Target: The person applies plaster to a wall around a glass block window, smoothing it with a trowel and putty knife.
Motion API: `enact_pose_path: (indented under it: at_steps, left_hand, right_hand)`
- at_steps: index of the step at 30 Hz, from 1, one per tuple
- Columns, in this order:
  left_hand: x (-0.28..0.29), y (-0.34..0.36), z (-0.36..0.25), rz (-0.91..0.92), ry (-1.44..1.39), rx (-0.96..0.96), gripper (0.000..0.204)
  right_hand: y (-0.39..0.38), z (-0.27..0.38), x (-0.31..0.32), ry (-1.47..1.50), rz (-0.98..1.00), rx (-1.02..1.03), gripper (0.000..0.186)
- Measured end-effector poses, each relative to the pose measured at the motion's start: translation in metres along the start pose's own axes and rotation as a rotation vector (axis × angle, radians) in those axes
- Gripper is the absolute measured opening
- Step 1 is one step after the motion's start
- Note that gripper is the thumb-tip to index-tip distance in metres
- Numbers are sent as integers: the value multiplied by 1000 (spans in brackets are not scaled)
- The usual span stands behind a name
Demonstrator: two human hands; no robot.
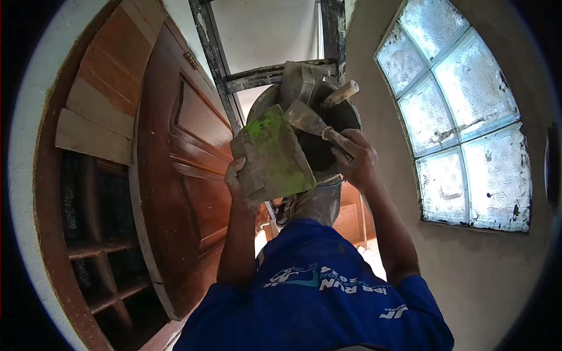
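My left hand grips the near left edge of a flat, squarish board, grey with dried mortar and smeared with bright green. In my right hand is a putty knife, its dirty broad blade pointing left at the board's upper right corner; whether they touch I cannot tell. Both are held over a dark round bucket whose inside is partly hidden by the board. A grey, boxy, mortar-crusted piece and a pale cylindrical handle rest at the bucket's far side.
Beyond the bucket rises a dark, paint-spotted ladder-like frame. A brown panelled door, partly covered above by cardboard, stands on the left. To the right, a glass-block window is set in a grey plastered wall.
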State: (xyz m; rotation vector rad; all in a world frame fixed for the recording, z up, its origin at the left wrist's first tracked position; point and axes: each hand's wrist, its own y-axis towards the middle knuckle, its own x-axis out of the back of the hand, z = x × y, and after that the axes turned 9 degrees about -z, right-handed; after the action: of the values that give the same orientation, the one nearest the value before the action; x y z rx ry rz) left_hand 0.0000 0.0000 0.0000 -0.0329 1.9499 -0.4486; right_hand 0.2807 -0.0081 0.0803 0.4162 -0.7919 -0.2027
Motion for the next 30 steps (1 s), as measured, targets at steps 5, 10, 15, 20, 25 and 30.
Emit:
enact_pose_path:
  at_steps: [5,10,15,20,25,30]
  left_hand:
    - [-25,-7,-6,-17,83,-54,56]
    - [-16,-4,-2,-13,65,-71,59]
    - [1,-2,-6,-86,166,-198,60]
    - [-8,2,3,-87,31,-189,61]
    - [3,2,1,-86,51,-194,61]
    - [-2,3,0,-72,131,-225,63]
  right_hand:
    - [-8,1,-5,10,-166,-5,40]
    - [-3,-7,1,-170,-57,51,33]
    - [39,-21,-7,-442,305,34,20]
    - [53,-53,-92,-692,570,200,21]
    - [54,-41,-93,-718,760,215,21]
    - [79,-56,-57,-583,847,309,24]
